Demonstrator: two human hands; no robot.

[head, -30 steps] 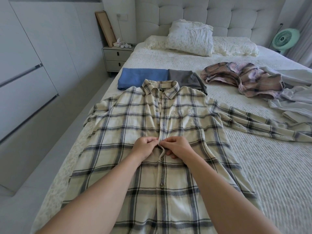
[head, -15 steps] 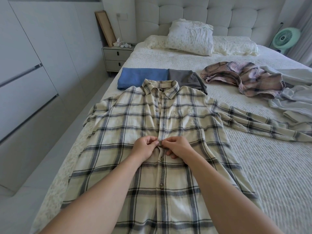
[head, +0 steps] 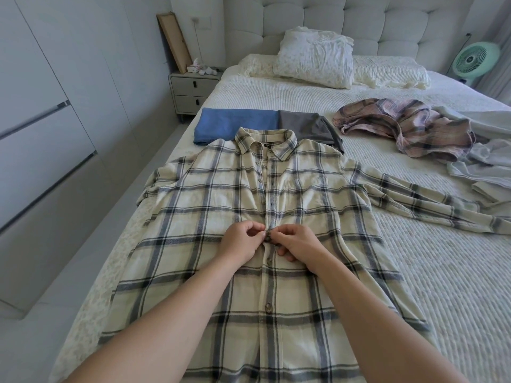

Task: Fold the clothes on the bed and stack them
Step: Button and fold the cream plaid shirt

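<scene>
Bed (head: 414, 272) holds cream plaid shirt (head: 221, 194), spread flat, front up.

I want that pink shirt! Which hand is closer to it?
Right. The right hand pinches the plaid shirt on the pink shirt's side; the left hand is beside it, farther off.
</scene>
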